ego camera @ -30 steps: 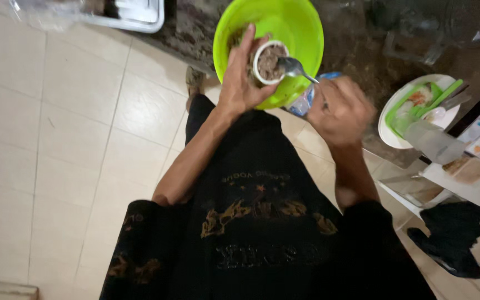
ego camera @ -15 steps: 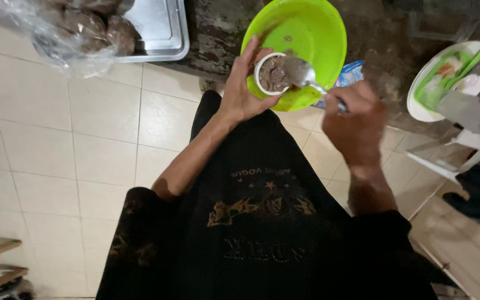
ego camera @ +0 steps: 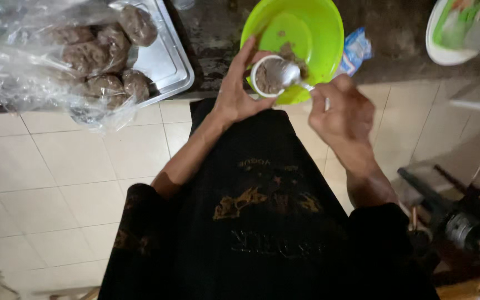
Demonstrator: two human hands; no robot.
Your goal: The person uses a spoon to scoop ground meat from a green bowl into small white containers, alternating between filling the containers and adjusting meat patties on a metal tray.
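Above the green bowl on the dark desk, the left hand cups a small white cup, seemingly near full of brown paste; the right hand grips a spoon dipped into it. Paste remaining in the bowl is hard to judge. Bagged brown balls lie partly veiled by plastic.

Dim indoor light, pale floor tiles brightest, soft motion blur — edges smeared
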